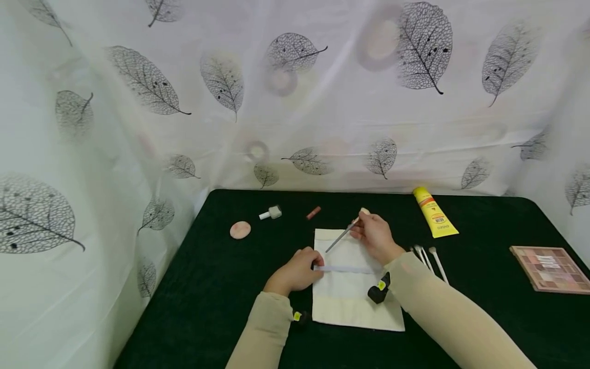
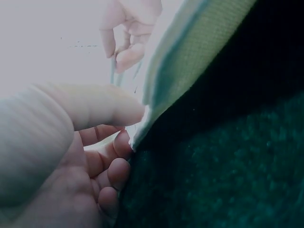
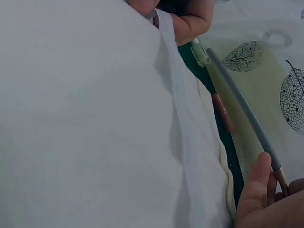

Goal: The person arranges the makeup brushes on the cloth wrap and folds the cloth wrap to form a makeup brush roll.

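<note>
A cream fabric brush roll or pouch lies spread on the dark green table, a whitish band crossing its middle. My left hand pinches the left end of that band between thumb and fingers; the left wrist view shows the layered cloth edge at the fingertips. Above the upper part of the cloth, my right hand holds a makeup brush. Its grey handle points down and left toward the band, with the pale head up by the fingers.
Several makeup brushes lie right of the cloth, partly behind the right sleeve. A yellow tube and an eyeshadow palette are farther right. Toward the back left are a round pink compact, a small white-capped bottle and a reddish stick.
</note>
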Motion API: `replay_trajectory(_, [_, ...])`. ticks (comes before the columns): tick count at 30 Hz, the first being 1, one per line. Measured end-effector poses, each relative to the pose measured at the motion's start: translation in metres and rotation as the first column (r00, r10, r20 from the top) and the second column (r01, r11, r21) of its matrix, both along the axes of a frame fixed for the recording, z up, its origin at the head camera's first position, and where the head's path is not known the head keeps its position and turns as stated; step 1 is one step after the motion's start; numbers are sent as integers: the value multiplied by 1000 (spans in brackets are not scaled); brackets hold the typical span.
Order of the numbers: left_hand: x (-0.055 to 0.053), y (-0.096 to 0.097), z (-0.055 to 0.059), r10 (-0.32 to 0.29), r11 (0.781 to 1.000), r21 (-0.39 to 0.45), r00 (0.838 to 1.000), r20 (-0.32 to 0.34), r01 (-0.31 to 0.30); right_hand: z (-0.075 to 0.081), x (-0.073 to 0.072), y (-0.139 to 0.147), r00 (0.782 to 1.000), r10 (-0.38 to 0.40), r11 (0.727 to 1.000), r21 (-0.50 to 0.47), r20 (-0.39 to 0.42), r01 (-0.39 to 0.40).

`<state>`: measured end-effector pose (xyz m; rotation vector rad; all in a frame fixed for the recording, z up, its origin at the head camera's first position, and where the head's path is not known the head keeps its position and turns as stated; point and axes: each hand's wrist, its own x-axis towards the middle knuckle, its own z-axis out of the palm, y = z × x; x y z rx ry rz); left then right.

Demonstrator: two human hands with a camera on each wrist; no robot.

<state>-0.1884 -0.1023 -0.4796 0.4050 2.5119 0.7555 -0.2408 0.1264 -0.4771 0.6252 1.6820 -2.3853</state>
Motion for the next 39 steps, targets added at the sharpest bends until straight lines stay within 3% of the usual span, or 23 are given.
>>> replay_trajectory(7, [-2, -1, -3, 1, 1000, 8, 1000, 0, -1, -4, -2, -5, 1000, -1, 999, 43, 14, 1])
replay_trajectory(15, [1, 1, 1, 13, 1000, 24, 1000, 12, -14, -11, -2, -14, 999, 36, 990, 134, 7, -36])
replay_trajectory(23, [1, -1, 3, 25, 999, 37, 999, 23, -26, -15, -3, -23, 997, 72, 988, 138, -17, -69])
replay_trajectory(31, [1, -3, 3, 31, 998, 53, 999, 40, -33, -13, 0, -31, 986, 159, 977, 152, -51, -150])
replay_trajectory(39, [0, -4, 1, 45, 996, 77, 998, 42, -48, -7, 7, -37, 963, 269, 941, 223, -35, -255])
